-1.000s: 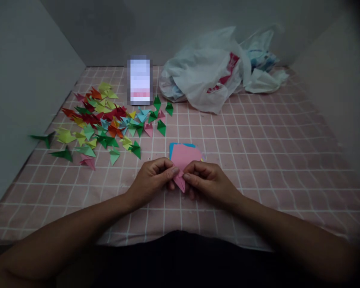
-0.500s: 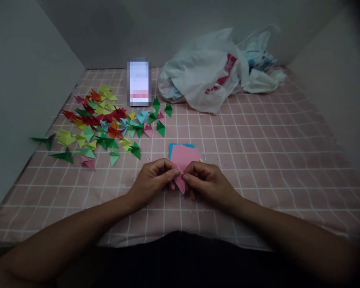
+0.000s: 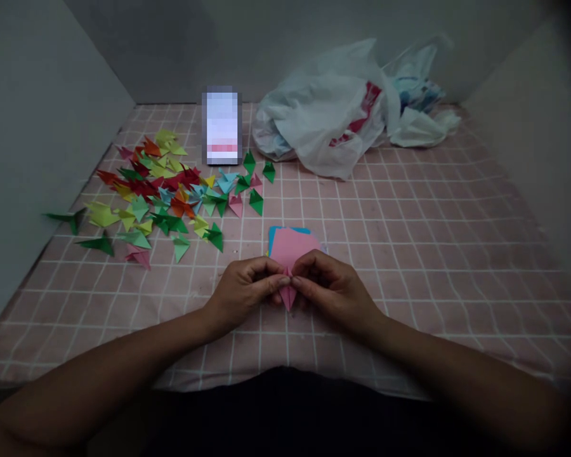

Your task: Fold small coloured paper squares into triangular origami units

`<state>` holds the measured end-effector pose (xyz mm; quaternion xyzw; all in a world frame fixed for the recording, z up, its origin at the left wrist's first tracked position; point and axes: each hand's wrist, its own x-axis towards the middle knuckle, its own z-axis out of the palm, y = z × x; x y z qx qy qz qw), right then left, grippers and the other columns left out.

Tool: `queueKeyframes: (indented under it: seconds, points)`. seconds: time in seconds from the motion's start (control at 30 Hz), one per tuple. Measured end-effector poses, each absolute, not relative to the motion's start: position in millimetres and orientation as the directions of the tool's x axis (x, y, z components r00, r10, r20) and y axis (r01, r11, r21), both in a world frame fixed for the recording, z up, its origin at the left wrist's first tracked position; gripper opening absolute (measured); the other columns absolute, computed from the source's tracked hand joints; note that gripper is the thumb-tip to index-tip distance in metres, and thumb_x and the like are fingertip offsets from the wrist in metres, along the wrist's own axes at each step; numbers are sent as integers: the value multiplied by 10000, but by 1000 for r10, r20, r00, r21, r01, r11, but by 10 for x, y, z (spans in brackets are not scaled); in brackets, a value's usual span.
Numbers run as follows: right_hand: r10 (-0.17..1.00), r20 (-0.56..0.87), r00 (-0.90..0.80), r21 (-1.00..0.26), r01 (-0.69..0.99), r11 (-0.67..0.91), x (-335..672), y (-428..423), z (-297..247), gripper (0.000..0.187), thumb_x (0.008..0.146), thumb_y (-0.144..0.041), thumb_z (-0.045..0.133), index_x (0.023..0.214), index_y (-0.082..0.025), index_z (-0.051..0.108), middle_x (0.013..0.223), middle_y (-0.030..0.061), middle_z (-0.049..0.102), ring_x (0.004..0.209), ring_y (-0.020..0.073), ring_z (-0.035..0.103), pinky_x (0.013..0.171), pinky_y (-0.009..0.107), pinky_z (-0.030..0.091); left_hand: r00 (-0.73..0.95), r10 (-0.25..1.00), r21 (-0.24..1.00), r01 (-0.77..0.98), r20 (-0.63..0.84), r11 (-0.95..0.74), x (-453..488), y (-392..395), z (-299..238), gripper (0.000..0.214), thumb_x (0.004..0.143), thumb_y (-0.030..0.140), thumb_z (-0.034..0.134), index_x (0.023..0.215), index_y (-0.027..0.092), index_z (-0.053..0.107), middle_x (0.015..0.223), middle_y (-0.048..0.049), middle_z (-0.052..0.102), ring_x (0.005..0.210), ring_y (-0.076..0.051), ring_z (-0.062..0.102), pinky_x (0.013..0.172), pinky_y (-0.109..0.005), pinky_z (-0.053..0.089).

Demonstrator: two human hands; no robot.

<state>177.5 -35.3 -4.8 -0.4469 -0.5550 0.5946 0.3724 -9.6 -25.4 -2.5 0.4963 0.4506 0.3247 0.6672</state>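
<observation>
My left hand (image 3: 245,289) and my right hand (image 3: 330,289) meet at the middle of the table, both pinched on a small folded pink paper piece (image 3: 288,295) whose point hangs down between my fingertips. Just behind my hands lies a small stack of square paper sheets (image 3: 290,244), pink on top with a blue edge showing. Several folded paper pieces (image 3: 164,193) in green, yellow, red, blue and pink are scattered to the left.
The table has a pink checked cloth (image 3: 409,241). A blurred phone (image 3: 221,127) stands at the back centre. Crumpled white plastic bags (image 3: 342,111) lie at the back right. Grey walls close in on the left, back and right.
My fingers have closed tighter over the pink piece, and less of it shows than before. My hands stay in the same spot.
</observation>
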Motion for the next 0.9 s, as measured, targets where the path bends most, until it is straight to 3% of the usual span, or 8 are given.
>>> queueKeyframes:
  seconds: [0.57,0.9]
  points:
    - [937,-81,-340,-991,123,-41,1803,-346,-15,115,878,-261,662,800,-191,615,674,-20,611,568,103,551,530,243,439,371,885,954,19,-283,298,-95,-266,-42,139,783,270,729,784,149,662,642,17,663,540,-84,622,550,-191,512]
    - [945,9,-328,-972,219,86,1808,-354,-39,114,873,-209,677,771,-187,632,676,-19,622,590,105,528,565,248,419,403,875,961,47,-267,272,-100,-277,-51,125,805,261,718,770,147,682,663,1,690,554,-85,628,564,-193,526]
